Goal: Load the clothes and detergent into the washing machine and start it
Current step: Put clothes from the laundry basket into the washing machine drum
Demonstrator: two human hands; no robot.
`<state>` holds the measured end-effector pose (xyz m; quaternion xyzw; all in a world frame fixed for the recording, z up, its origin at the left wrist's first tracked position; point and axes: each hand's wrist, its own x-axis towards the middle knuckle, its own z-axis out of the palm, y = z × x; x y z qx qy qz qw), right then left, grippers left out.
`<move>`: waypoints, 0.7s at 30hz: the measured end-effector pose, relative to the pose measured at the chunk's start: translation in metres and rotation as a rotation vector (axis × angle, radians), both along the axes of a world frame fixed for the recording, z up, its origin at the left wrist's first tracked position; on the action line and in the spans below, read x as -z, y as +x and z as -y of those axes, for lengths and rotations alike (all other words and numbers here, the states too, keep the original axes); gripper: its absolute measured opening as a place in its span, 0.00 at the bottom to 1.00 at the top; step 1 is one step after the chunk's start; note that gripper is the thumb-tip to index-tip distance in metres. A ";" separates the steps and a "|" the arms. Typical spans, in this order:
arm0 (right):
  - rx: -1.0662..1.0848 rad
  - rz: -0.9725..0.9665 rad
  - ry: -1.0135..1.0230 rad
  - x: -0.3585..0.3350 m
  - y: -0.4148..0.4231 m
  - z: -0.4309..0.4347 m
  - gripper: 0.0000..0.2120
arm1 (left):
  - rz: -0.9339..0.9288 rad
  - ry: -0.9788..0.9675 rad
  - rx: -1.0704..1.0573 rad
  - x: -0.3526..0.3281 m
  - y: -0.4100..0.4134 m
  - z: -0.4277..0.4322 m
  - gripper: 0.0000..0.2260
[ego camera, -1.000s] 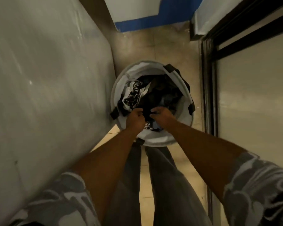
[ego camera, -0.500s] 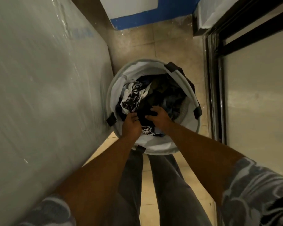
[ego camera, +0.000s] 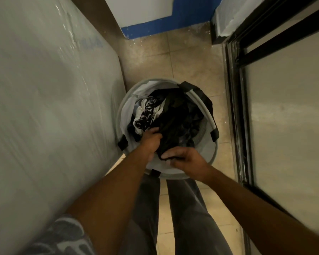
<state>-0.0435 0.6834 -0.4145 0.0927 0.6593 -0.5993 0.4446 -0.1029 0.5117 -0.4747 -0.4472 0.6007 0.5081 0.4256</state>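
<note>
A broad pale surface wrapped in shiny film (ego camera: 44,107) fills the left side, and a black-framed panel (ego camera: 236,107) runs down the right. Between them, on the beige tiled floor (ego camera: 191,59), stands a round pale laundry basket (ego camera: 204,151) with black strap handles, just beside the wrapped surface and in front of the person's feet. The clothes lie heaped inside it: a large black garment (ego camera: 180,118) takes up the middle and right, and a black-and-white patterned cloth (ego camera: 147,113) is bunched at the left. Both bare forearms reach forward and down into the basket. The left hand (ego camera: 151,142) has its fingers curled into the black garment near the patterned cloth. The right hand (ego camera: 186,159), over the near rim, pinches the garment's near edge between thumb and fingers.
</note>
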 end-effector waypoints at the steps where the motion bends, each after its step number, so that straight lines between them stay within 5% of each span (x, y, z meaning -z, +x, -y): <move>1: 0.125 0.006 0.051 0.006 -0.004 -0.006 0.10 | -0.002 0.013 -0.021 -0.005 0.000 0.000 0.18; 5: 0.655 0.133 0.253 0.036 -0.028 -0.018 0.21 | 0.010 0.024 -0.188 -0.022 0.004 0.006 0.14; 10: 0.716 0.421 0.083 0.079 -0.054 -0.005 0.47 | 0.156 0.164 -0.291 -0.060 0.025 0.010 0.14; 12: 0.655 0.383 0.163 0.093 -0.058 0.004 0.43 | 0.198 0.154 -0.386 -0.065 0.032 0.014 0.18; 15: 0.647 0.372 0.241 0.085 -0.061 0.016 0.32 | -0.040 0.141 -0.452 -0.088 0.050 0.029 0.16; 17: 0.768 0.423 0.218 0.069 -0.057 0.016 0.24 | -0.095 -0.062 -0.483 -0.082 0.040 0.021 0.15; 21: 0.786 0.563 0.112 0.018 -0.045 0.018 0.09 | -0.053 0.148 -0.859 -0.062 0.030 0.025 0.20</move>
